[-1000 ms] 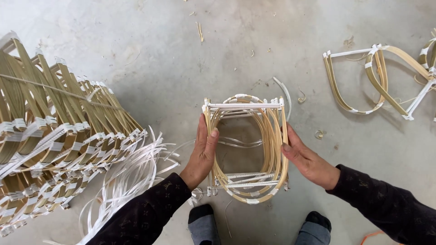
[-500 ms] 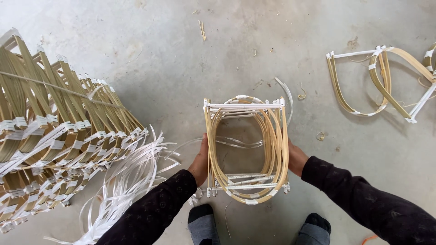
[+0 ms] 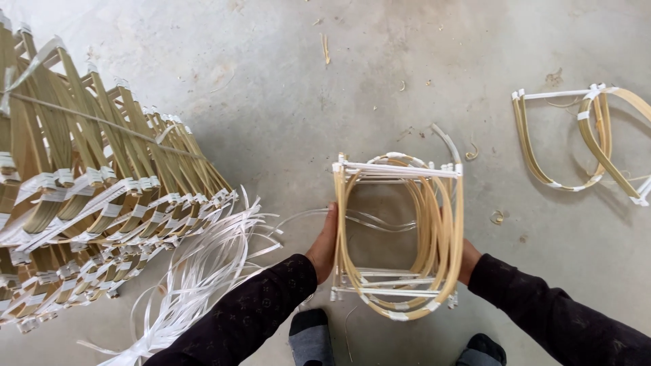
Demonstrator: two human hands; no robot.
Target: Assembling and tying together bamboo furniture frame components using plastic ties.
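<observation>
Both hands are gripping a bamboo frame (image 3: pixel 397 234) bound with white strips, which is standing upright on the concrete floor (image 3: pixel 285 102) just in front of the person's feet: the left hand (image 3: pixel 324 242) is pressing flat against its left side, while the right hand (image 3: pixel 466 261) is sitting mostly hidden behind its right side. A stack of frames (image 3: pixel 81 183) and loose white strips (image 3: pixel 203 271) are lying to the left, and two more frames (image 3: pixel 583 139) are lying well apart at the right.
</observation>
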